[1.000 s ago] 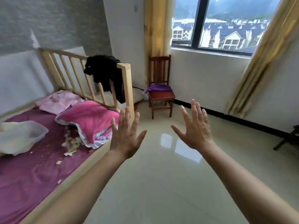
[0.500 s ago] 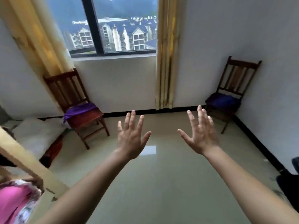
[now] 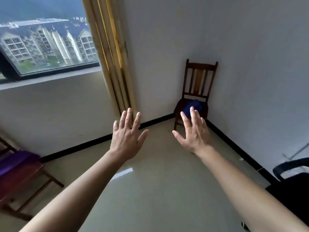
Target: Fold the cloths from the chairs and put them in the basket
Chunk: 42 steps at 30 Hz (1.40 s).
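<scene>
left grip and right grip hang raised, fingers spread apart, holding nothing; blue cloth lies on the chair at 1 o'clock, purple cloth at 8 o'clock.

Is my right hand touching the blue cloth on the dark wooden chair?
Apart. Head view: right hand hovers mid-air, blue cloth far behind on dark wooden chair.
</scene>
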Each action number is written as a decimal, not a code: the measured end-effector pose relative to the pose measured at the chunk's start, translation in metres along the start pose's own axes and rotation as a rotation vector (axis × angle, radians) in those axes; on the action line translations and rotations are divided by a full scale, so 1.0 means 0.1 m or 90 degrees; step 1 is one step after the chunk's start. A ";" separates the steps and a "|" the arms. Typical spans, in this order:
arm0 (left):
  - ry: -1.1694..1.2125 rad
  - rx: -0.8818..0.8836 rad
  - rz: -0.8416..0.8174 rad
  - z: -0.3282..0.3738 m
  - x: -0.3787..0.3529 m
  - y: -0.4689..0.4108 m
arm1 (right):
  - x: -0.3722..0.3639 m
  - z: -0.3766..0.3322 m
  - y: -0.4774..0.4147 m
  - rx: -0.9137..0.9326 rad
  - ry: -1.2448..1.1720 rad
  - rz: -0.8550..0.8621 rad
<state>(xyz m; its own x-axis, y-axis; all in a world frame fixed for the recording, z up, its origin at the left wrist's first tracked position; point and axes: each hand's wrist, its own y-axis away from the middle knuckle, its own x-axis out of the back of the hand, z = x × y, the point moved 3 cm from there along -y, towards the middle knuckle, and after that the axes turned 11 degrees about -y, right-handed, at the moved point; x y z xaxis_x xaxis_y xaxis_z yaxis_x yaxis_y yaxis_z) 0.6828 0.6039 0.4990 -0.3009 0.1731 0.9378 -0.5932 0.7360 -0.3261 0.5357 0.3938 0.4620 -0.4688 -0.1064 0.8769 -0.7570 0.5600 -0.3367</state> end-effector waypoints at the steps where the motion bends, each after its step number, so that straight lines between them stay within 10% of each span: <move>1: 0.005 -0.001 0.005 -0.02 -0.06 -0.18 | -0.04 0.03 -0.15 0.000 0.004 0.004; 15: -0.015 -0.130 0.001 -0.23 -1.35 -3.52 | -0.64 0.91 -2.84 -0.122 0.128 0.029; 42: -0.082 -0.253 -0.199 2.09 -3.48 -7.80 | -1.33 4.55 -6.13 -0.277 0.076 -0.091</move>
<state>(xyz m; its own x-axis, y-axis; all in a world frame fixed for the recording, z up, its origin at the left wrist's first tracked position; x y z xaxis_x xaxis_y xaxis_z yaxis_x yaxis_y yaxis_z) 1.0941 -0.1677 0.4018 -0.2587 -0.1585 0.9529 -0.3483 0.9354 0.0610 0.8549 -0.3092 0.3953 -0.2997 -0.1264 0.9456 -0.5366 0.8419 -0.0575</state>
